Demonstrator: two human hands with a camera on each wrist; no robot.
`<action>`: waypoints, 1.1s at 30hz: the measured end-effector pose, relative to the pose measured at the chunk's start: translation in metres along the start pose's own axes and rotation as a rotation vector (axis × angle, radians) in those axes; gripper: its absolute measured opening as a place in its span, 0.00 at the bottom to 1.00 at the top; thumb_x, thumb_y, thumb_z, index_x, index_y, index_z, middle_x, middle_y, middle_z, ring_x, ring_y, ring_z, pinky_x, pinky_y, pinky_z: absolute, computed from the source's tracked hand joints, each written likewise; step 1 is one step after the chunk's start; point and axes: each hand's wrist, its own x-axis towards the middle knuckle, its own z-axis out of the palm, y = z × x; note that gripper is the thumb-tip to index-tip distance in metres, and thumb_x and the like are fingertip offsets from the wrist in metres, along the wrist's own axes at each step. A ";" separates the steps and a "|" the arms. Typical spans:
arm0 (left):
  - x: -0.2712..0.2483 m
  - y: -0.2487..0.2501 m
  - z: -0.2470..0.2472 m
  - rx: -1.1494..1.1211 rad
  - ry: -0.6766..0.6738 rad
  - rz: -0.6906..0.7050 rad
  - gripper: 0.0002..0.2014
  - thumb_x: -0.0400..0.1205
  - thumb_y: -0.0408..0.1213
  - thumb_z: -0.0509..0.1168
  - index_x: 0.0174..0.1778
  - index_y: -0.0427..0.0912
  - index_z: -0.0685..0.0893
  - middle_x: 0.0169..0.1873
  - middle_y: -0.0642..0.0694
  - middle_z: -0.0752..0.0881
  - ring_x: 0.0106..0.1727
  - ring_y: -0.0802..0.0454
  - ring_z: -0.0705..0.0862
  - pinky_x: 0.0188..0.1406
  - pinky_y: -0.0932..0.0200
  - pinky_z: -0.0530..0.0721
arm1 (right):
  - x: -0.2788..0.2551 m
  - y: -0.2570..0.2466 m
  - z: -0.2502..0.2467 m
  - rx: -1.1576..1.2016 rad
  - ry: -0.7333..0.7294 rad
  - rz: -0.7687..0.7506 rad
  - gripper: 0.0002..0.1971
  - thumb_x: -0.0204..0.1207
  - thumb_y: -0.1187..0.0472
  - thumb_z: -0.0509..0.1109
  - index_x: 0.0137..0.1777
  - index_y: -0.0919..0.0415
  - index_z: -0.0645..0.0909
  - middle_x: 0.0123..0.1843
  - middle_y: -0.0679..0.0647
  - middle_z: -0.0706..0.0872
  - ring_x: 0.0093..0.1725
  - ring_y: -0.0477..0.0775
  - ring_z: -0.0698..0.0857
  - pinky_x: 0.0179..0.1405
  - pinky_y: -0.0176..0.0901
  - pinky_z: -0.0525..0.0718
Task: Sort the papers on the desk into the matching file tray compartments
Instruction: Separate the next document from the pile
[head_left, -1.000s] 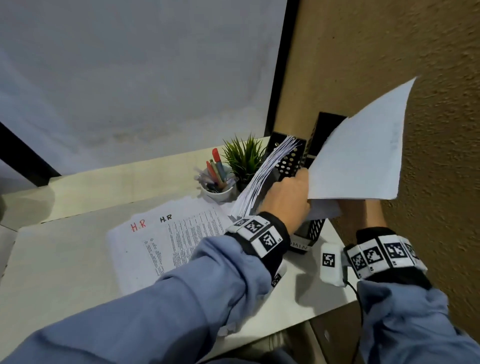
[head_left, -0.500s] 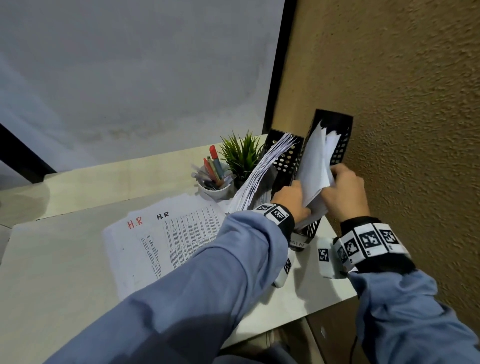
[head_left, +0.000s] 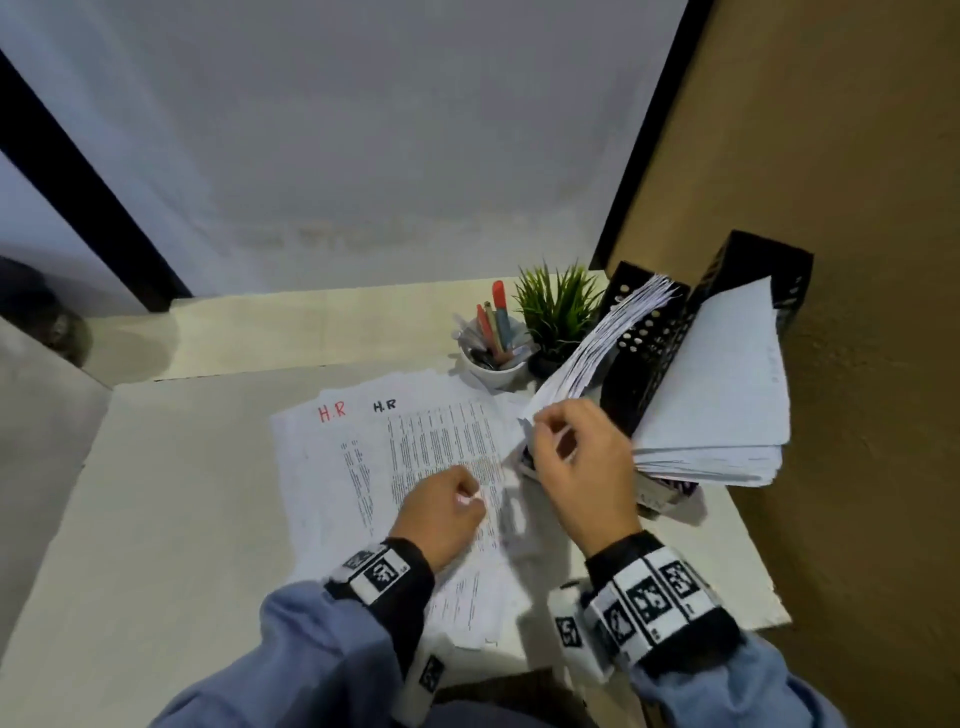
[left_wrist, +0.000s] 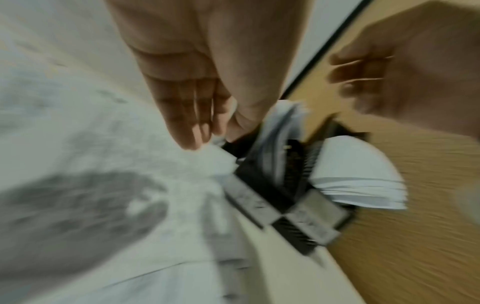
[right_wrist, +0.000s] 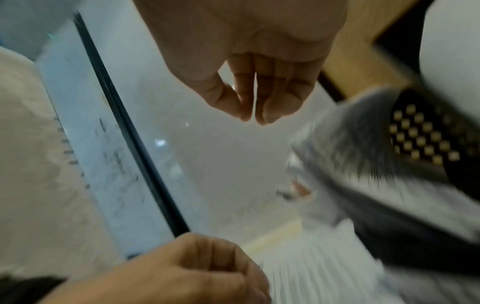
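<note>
A pile of printed papers (head_left: 363, 467) headed "H.R" lies on the desk. At the right, a black perforated file tray (head_left: 644, 374) holds a fanned stack (head_left: 608, 338) in its left compartment. A thicker stack (head_left: 722, 395) leans in its right compartment. My left hand (head_left: 441, 512) is over the pile's right edge with its fingers bent down and the tips at the top sheet (left_wrist: 197, 127). The blur hides any grip. My right hand (head_left: 576, 457) hovers before the tray front, loosely curled and holding nothing (right_wrist: 254, 98).
Behind the pile stand a white cup of pens (head_left: 493, 358) and a small green plant (head_left: 558, 312). A brown wall (head_left: 857, 312) runs close along the tray's right side. Bare desk (head_left: 182, 493) stretches to the left.
My right hand has let go of the sheet, which now sits in the right compartment, and has drawn back. My left hand has left the tray and moved down onto the pile.
</note>
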 end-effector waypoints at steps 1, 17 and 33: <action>0.001 -0.025 -0.002 0.028 0.060 -0.106 0.08 0.79 0.38 0.63 0.53 0.45 0.80 0.51 0.48 0.84 0.45 0.53 0.80 0.45 0.62 0.75 | -0.008 0.004 0.020 0.014 -0.114 0.066 0.04 0.76 0.63 0.65 0.41 0.56 0.80 0.39 0.49 0.82 0.38 0.47 0.80 0.38 0.39 0.77; 0.015 -0.111 -0.005 -0.307 0.235 -0.625 0.32 0.79 0.48 0.66 0.75 0.36 0.65 0.70 0.36 0.74 0.68 0.37 0.77 0.67 0.47 0.77 | -0.024 0.095 0.136 -0.350 -0.433 0.676 0.13 0.73 0.69 0.65 0.58 0.67 0.80 0.57 0.64 0.84 0.52 0.60 0.83 0.44 0.40 0.77; 0.015 -0.089 0.001 -0.352 0.275 -0.419 0.08 0.79 0.28 0.57 0.39 0.45 0.77 0.37 0.46 0.80 0.41 0.45 0.76 0.45 0.54 0.76 | -0.035 0.091 0.136 -0.335 -0.373 0.614 0.12 0.72 0.65 0.69 0.55 0.58 0.82 0.61 0.59 0.81 0.61 0.60 0.78 0.56 0.50 0.80</action>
